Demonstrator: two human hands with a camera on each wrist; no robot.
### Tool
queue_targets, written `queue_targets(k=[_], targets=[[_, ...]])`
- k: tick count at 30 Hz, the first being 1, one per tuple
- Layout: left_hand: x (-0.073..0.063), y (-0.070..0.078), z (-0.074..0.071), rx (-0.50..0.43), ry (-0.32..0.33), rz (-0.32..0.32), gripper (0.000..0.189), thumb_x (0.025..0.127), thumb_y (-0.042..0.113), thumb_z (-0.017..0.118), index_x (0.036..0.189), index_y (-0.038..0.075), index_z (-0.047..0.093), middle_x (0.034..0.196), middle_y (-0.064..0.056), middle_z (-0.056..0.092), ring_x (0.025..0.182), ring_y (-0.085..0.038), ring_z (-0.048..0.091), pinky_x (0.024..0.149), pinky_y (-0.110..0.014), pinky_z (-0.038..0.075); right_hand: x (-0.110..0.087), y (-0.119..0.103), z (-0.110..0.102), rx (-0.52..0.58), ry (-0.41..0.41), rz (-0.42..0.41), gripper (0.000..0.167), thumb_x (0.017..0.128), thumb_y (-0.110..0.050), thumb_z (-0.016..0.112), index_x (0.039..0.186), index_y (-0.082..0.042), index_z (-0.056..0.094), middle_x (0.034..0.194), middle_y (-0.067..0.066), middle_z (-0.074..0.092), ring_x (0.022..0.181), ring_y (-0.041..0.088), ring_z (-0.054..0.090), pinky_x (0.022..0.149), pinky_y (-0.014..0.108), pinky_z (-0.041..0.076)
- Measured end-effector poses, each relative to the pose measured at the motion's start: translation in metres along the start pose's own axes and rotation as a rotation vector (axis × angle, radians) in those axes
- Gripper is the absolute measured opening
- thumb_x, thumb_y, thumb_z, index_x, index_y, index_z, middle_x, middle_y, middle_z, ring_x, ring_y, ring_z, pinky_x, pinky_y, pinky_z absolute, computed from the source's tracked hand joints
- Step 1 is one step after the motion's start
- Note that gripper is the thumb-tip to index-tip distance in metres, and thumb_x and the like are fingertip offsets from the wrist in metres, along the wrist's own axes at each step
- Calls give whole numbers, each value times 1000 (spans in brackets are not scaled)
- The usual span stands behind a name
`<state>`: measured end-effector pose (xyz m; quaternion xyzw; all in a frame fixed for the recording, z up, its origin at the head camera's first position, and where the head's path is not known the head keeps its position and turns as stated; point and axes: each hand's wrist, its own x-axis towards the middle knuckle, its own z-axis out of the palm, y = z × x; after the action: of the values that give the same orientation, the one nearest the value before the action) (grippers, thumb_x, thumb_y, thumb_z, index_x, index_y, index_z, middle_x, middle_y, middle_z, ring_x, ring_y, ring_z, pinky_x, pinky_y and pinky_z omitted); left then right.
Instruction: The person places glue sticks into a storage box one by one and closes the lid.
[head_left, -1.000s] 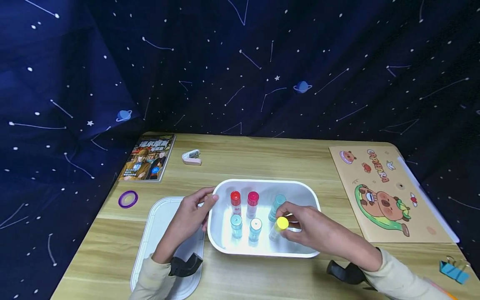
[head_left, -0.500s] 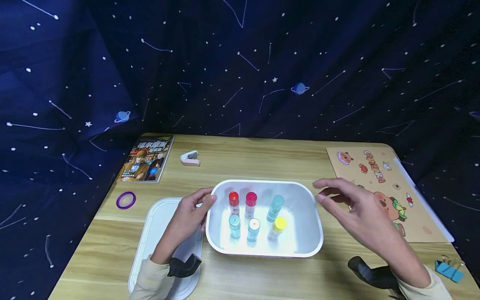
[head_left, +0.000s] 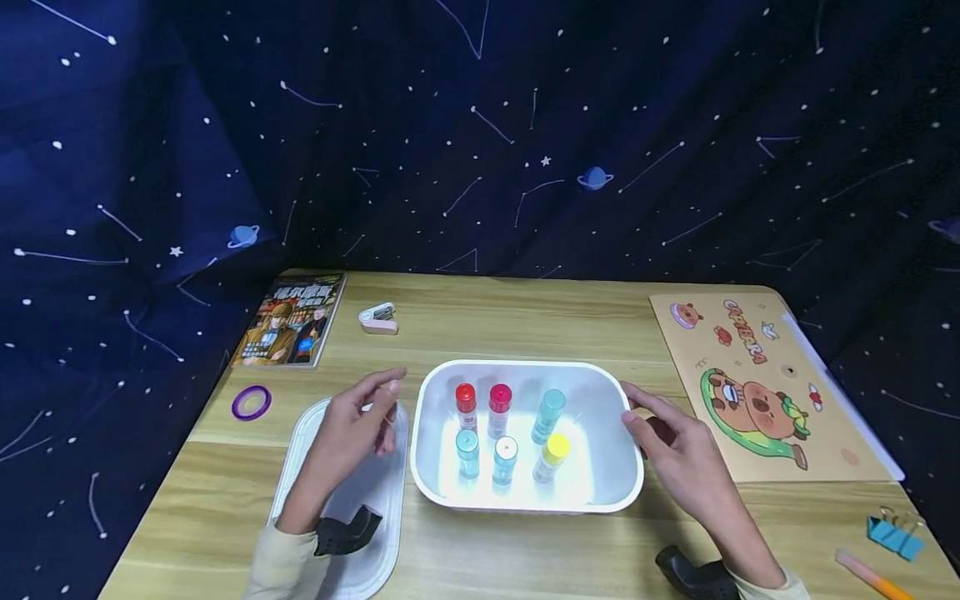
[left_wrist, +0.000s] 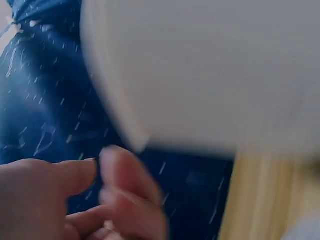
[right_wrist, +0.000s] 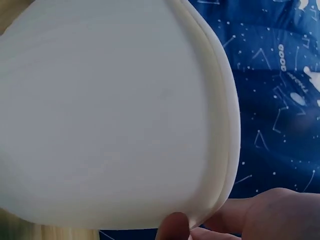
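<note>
A white plastic bin sits mid-table. Inside it stand several small clear tubes: one with a red cap, one with a crimson cap, one with a yellow cap, and others in pale blue, such as the tube at the front. My right hand holds the bin's right rim between thumb and fingers; the right wrist view shows this grip at the rim. My left hand hovers off the bin's left side, fingers loosely bent with nothing in them, over a white lid.
A magazine, a pink and white stapler and a purple ring lie at the left. On the right are a capybara folder, a blue binder clip and an orange pen-like stick. A dark starry cloth hangs behind.
My right hand has let go of the yellow-capped tube, swung out right, then come to the bin's right rim. My left hand has let go of the left rim and drawn back left.
</note>
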<state>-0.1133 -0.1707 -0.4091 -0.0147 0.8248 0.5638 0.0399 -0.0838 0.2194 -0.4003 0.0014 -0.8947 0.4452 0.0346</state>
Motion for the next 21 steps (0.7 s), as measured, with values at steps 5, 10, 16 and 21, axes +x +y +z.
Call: queue_targets(k=[5,10,16,21], targets=[[-11,-19,-51,348,170,-45,44,107,35,57,138,4,62,96,-20,72,66,-18,69,57,-29,50,-1,3,0,46,-4,26,44,107,-27,60,147,-11,58,114,13,66,72,5,64,63,25,57],[-30,-52,-89,590,182,-220,44,103,35,61,124,-4,66,99,-21,72,90,-34,68,71,-37,45,-1,7,3,69,-2,23,43,106,-27,61,147,-12,59,109,13,66,71,6,63,62,26,57],[-41,-75,-91,591,79,-412,41,98,30,65,116,-7,66,91,-15,64,79,-26,56,63,-32,36,-1,7,3,87,14,18,43,107,-28,60,147,-13,59,108,14,68,75,5,64,63,25,58],[-40,-82,-89,591,83,-392,32,96,24,66,108,-5,67,91,-16,66,82,-29,58,66,-35,38,-1,10,4,93,11,21,43,106,-28,61,147,-14,59,103,9,67,73,7,63,62,26,57]])
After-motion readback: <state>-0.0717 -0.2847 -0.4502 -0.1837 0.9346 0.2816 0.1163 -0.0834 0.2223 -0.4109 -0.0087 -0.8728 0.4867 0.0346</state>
